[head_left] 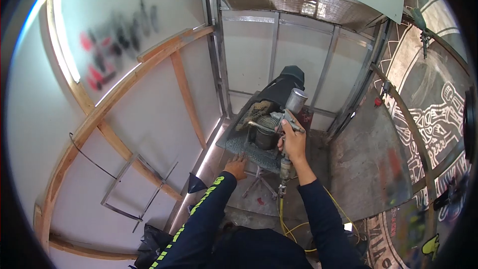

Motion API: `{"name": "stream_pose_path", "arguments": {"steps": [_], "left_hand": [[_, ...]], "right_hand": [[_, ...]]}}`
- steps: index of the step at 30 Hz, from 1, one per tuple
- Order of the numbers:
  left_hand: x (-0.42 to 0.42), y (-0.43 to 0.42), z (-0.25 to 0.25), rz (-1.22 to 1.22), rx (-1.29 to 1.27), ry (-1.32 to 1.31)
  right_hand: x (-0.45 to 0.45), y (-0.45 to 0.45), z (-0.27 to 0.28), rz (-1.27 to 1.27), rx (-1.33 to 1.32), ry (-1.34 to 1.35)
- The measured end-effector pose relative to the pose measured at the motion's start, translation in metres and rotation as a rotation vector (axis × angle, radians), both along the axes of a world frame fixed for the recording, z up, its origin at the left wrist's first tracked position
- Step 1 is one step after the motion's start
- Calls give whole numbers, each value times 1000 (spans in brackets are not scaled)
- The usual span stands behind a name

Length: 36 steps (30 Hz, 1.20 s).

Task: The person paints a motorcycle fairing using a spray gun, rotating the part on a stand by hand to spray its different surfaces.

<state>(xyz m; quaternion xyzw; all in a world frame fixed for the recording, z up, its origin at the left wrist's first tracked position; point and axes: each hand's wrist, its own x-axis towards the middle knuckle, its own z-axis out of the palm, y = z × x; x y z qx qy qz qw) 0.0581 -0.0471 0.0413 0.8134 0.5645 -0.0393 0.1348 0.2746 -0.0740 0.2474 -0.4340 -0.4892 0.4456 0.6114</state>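
My right hand (294,142) is closed around the handle of a spray gun (287,121). A silver cup (297,100) sits on top of the gun, and a yellow hose (282,211) is joined below its handle. Stretched out, the fingers of my left hand (236,166) rest at the near edge of a grey speckled surface (234,144), apparently touching it. Behind the gun is a dark round piece with ridged rings (267,123). A long black moulded piece (282,85) extends toward the back wall. Underneath stands a metal stand (259,182).
White panels with a wooden frame (119,89) close in the left side. A bent metal rod frame (134,189) hangs there. Black plastic bags (154,244) lie at lower left. The yellow hose loops across the floor near my right arm. Another spray gun (424,40) hangs at upper right.
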Motion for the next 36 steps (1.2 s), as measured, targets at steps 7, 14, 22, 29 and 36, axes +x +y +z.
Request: {"name": "stream_pose_path", "arguments": {"steps": [7, 14, 22, 29, 36], "left_hand": [[11, 5, -7, -88, -75, 56], [21, 6, 2, -153, -100, 87], [26, 1, 11, -155, -166, 68], [32, -2, 10, -177, -142, 58], [40, -9, 9, -196, -137, 89]], "right_hand": [[-1, 24, -17, 18, -106, 26], [-4, 26, -32, -50, -161, -137], [-3, 25, -3, -38, -144, -50], [0, -1, 15, -45, 36, -22], [16, -9, -41, 21, -26, -401]]}}
